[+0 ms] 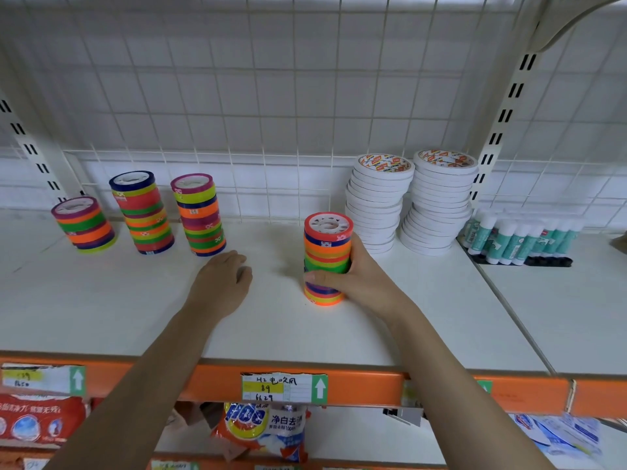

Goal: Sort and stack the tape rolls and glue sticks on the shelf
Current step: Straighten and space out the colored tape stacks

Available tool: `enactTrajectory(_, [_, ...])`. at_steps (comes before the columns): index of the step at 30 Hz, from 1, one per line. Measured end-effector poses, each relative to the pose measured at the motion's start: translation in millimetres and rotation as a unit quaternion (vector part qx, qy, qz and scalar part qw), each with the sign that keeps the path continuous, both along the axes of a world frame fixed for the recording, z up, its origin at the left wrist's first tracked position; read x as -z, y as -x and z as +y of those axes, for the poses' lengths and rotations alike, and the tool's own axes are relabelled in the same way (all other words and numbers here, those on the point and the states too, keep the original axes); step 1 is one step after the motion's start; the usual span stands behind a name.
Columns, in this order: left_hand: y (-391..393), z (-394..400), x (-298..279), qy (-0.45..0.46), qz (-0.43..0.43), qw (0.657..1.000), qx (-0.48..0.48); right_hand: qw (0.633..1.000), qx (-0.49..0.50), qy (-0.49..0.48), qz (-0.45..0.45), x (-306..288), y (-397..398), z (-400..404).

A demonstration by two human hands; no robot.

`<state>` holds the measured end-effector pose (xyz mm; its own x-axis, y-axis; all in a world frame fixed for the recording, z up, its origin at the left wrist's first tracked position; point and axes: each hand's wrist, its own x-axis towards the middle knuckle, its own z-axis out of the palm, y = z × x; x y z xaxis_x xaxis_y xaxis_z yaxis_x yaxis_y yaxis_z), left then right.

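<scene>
Near shelf (407, 334) edge, R hand (356, 276) is gripping a colored tape stack (326, 259) standing upright mid-shelf. L hand (224, 279) is resting relaxed, holding nothing, beside it. Farther back: 3 colored stacks (144, 212) sitting at left, 2 white tape stacks (410, 201) at right, glue sticks (515, 235) beyond those.

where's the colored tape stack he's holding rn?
Head view: the colored tape stack stands upright mid-shelf, gripped by the right hand, in front and left of the two white tape stacks, right of the left hand.
</scene>
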<state>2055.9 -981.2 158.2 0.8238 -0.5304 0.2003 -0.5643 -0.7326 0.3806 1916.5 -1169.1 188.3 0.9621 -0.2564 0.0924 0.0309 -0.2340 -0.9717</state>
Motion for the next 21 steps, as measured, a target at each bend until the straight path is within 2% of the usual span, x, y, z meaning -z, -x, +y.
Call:
enactTrajectory(4, [1, 0, -1, -0.001, 0.002, 1.0, -0.002, 0.998, -0.03, 0.038, 0.035, 7, 3, -4])
enactTrajectory(11, [1, -1, -1, -0.003, 0.006, 1.0, -0.002, 0.999, -0.026, 0.029, 0.035, 9, 6, -2])
enactTrajectory(17, [2, 0, -3, 0.0, 0.002, 1.0, 0.003, 0.997, 0.064, -0.011, -0.033, -16, 9, 3])
enactTrajectory(21, [0, 1, -1, -0.004, 0.009, 1.0, 0.004, 0.995, 0.083, -0.016, -0.058, -28, 5, 7])
